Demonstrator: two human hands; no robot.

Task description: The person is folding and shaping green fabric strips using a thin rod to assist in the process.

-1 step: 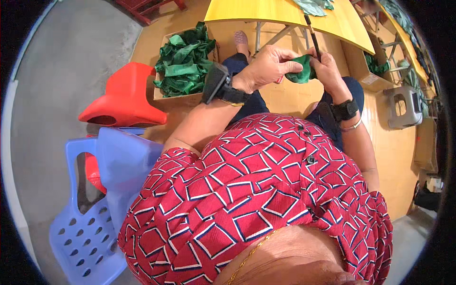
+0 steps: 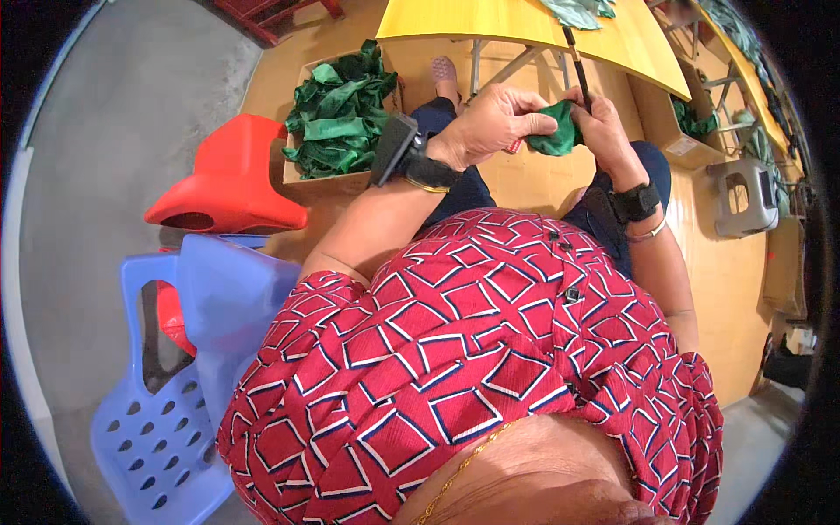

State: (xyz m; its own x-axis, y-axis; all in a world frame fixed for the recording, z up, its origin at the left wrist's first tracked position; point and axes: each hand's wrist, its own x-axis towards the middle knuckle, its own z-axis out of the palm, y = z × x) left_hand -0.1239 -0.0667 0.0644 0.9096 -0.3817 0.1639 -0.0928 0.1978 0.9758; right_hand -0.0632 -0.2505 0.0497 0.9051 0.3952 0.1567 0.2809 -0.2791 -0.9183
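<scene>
Over the remote feed I see the left hand's [image 2: 499,127] fingers pinching a green cloth [image 2: 563,133], short of the desk's [image 2: 490,22] near edge. Right hand [image 2: 604,129]: fingers closed around a dark stick [image 2: 577,65]. I note a pale cloth [image 2: 577,10] lying on the desk.

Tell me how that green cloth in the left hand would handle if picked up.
Probably floppy: the green cloth curves and bulges in the left hand. It may be light, since a pinch of the fingers seems to hold it. Likely not apt to roll: similar green cloths lie crumpled in the box.
</scene>
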